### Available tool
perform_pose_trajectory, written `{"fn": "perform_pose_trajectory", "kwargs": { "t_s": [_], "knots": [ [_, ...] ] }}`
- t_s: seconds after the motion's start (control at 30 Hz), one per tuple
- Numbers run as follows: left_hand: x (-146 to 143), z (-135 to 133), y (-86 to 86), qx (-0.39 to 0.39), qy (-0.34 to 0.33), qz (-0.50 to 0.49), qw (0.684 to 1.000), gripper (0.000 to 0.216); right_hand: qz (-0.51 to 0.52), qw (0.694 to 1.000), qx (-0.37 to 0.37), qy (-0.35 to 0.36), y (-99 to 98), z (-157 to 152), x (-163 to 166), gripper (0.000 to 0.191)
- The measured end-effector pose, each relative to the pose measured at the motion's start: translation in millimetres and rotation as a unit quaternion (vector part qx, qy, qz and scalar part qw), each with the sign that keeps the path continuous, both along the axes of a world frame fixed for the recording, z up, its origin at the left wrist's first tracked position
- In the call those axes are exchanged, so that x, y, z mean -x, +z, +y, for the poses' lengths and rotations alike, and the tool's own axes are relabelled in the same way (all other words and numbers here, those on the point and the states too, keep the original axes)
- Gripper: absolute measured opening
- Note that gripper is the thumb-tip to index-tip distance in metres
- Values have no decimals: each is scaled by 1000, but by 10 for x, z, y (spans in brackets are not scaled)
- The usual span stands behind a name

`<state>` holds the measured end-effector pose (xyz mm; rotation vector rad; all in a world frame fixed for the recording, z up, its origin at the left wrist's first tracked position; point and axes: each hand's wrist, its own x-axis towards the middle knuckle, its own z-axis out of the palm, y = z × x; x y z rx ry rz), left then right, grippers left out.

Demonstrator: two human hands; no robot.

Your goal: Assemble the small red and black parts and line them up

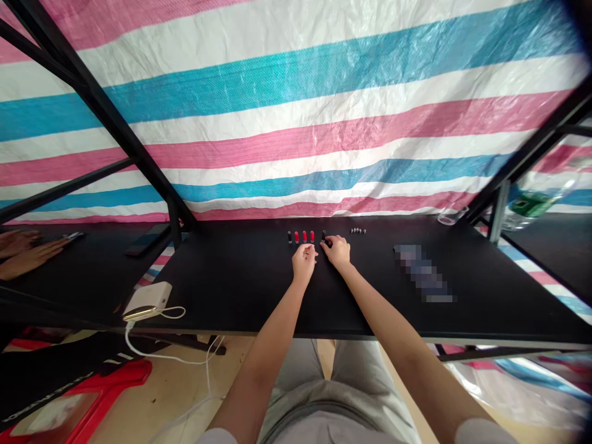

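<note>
On the black tabletop [240, 271], a short row holds a small black cylinder [289, 237] and three red cylinders [304, 236], all with pale lower ends. Just right of them stands another small black cylinder [324, 235]. The thumb and index finger of my right hand [340, 251] close around its lower part. My left hand [304, 264] is beside it, below the red cylinders, with its fingers curled in a pinch; whatever is between them is too small to make out. Farther right lies a group of several tiny black-and-silver pieces [357, 231].
A blurred-out dark object [423, 273] lies to the right. A white box with a cable [155, 297] sits at the left front edge. Black metal frame bars [108, 117] slope up on both sides, before a striped tarp [296, 142]. Another person's hands [34, 256] rest on the left table.
</note>
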<state>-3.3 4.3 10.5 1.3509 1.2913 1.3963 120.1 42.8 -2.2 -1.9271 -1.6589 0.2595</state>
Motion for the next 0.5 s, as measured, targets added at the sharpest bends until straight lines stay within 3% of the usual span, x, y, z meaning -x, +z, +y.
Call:
{"fn": "perform_pose_trajectory", "kwargs": {
  "t_s": [0.5],
  "knots": [
    [7,-35,6,7,-1,23,1000,18,72,993,-92,32,-127,-253,-166,18]
  ]
}}
